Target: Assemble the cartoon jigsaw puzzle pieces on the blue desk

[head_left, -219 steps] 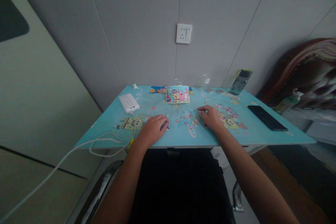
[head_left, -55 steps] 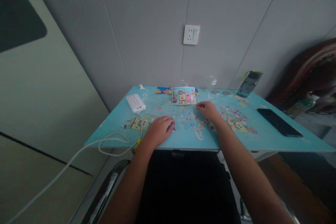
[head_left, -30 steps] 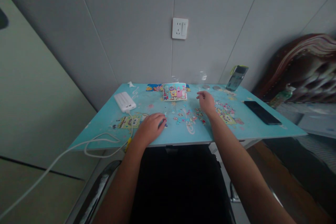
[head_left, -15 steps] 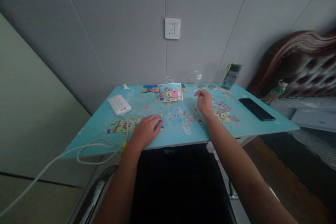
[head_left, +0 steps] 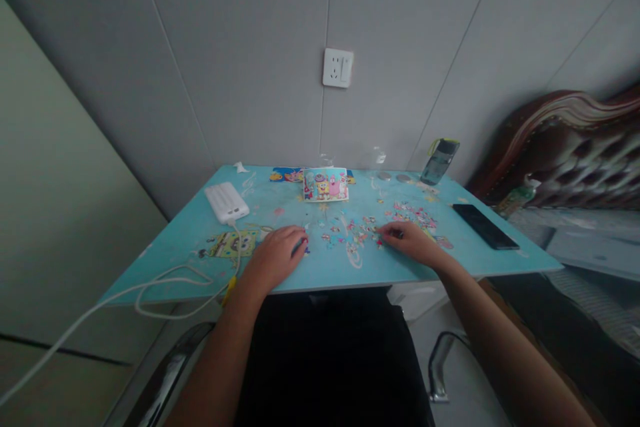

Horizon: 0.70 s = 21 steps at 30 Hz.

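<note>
Cardboard puzzle pieces (head_left: pixel 357 233) lie scattered across the middle of a light blue table (head_left: pixel 320 267), between two hands.

Left hand (head_left: pixel 277 255) rests palm-down near the front edge, fingers curled over a piece or two; whether it actually grips them I cannot tell. Right hand (head_left: pixel 411 240) lies flat, fingertips touching the loose pieces, nothing visibly pinched. Such pieces are probably light, thin, fairly stiff and liable to slide on the smooth top, so they are best nipped by their edges between thumb and fingertip. A picture card (head_left: pixel 325 185) stands behind them, a white power bank (head_left: pixel 227 202) lies to the left, and a black phone (head_left: pixel 484 225) to the right.
</note>
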Tool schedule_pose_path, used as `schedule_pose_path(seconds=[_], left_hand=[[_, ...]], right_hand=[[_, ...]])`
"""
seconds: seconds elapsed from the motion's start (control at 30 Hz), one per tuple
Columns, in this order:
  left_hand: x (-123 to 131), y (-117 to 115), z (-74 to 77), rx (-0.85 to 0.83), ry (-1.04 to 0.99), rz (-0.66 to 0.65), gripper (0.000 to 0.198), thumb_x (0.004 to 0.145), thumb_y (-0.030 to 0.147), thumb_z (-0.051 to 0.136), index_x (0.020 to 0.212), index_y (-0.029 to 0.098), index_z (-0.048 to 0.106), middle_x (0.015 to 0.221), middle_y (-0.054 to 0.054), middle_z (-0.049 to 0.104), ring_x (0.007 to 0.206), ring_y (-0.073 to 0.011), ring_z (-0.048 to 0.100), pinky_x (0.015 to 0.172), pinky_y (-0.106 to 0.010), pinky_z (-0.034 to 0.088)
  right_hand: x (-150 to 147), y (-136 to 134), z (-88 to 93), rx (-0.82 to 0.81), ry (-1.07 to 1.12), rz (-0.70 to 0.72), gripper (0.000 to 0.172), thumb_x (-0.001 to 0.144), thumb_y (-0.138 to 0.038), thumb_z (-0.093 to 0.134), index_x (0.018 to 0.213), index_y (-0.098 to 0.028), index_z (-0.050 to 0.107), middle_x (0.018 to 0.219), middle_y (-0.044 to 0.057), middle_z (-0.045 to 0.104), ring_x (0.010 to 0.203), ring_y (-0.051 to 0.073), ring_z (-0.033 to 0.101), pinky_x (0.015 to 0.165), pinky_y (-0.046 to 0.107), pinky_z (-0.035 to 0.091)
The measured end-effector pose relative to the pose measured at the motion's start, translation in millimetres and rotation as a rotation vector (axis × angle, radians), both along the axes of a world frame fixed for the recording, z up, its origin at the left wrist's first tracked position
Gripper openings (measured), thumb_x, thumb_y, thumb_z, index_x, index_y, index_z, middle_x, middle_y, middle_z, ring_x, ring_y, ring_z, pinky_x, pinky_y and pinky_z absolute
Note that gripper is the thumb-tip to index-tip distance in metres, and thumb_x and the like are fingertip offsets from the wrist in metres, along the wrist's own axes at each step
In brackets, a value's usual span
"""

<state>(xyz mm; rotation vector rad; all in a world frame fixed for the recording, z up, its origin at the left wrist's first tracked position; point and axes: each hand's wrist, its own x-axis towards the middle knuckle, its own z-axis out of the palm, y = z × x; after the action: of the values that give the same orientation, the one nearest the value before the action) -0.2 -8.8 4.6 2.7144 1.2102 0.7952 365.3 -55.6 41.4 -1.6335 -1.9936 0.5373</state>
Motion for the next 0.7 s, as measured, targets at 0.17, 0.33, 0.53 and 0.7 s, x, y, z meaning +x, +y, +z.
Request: schedule_pose_path(seconds=[0.17,0.33,0.53,0.7], left_hand=[[0.2,-0.7,1.3,-0.013,-0.002,-0.002,0.028,0.102,0.031,0.045,0.115,0.02,0.067,0.123,-0.009,0.068,0.117,-0.0251,0.062,0.106,-0.044,0.047],[0.0,-0.5,1.3,-0.026,-0.001,0.0,0.029,0.102,0.033,0.044,0.117,0.021,0.066,0.124,-0.008,0.068,0.117,-0.0247,0.062,0.106,-0.044,0.047],[0.4,-0.4,3.2,-0.042,-0.006,0.001,0.03,0.102,0.033,0.045,0.118,0.021,0.067,0.126,-0.009,0.067,0.117,-0.0249,0.061,0.106,-0.045,0.046],[0.5,-1.4,5.2,-0.061,0.002,-0.004,0.03,0.102,0.033,0.045,0.119,0.022,0.066,0.127,-0.008,0.067,0.119,-0.0249,0.061,0.107,-0.044,0.045]], right_hand=[[2.1,-10.5,-4.4,0.004,-0.051,-0.002,0.033,0.087,-0.047,0.066,0.106,-0.022,0.077,0.098,0.006,0.074,0.085,0.022,0.065,0.077,0.035,0.05],[2.4,-8.3,-9.5,-0.021,-0.048,-0.026,0.028,0.085,-0.045,0.067,0.098,-0.022,0.077,0.092,0.006,0.073,0.081,0.021,0.062,0.073,0.033,0.047],[6.4,-9.0,-5.0,-0.081,0.019,-0.03,0.028,0.084,-0.045,0.07,0.096,-0.02,0.077,0.089,0.005,0.072,0.08,0.02,0.061,0.072,0.032,0.045],[8.8,-11.9,-0.2,-0.119,0.05,-0.012,0.029,0.084,-0.045,0.07,0.096,-0.019,0.076,0.081,0.003,0.07,0.074,0.019,0.059,0.066,0.03,0.044]])
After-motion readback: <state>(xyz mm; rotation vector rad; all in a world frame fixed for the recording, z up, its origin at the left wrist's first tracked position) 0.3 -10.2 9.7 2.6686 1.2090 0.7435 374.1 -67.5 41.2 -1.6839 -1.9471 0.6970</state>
